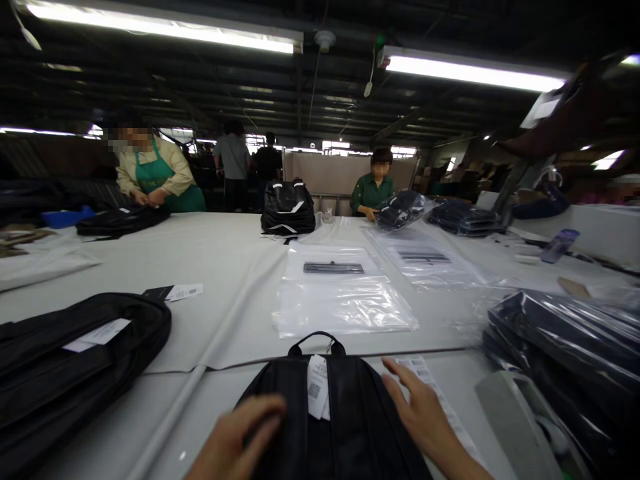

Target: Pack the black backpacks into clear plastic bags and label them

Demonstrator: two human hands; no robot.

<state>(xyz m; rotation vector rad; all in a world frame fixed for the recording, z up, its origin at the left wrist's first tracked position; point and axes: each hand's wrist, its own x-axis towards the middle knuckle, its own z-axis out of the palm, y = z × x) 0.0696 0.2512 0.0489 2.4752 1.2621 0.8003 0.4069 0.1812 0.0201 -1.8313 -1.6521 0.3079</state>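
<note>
A black backpack [345, 413] lies in front of me with its straps up and its top handle pointing away. White paper tags [318, 388] hang from it near the handle. My left hand [240, 433] rests at the backpack's left side, slightly blurred, fingers bent and the thumb apart from them. At the opposite side my right hand [417, 410] has its fingers stretched along the backpack's edge, with nothing held in them. Under and beside that hand lies a sheet of printed labels [445, 400].
Another black backpack [85, 360] lies at left. Clear plastic bags [345, 307] are stacked ahead; bagged backpacks [560, 360] and a grey dispenser-like object [517, 420] sit at right. Across the table [220, 267], a stack of backpacks [287, 207] stands between two people [160, 167] handling bags.
</note>
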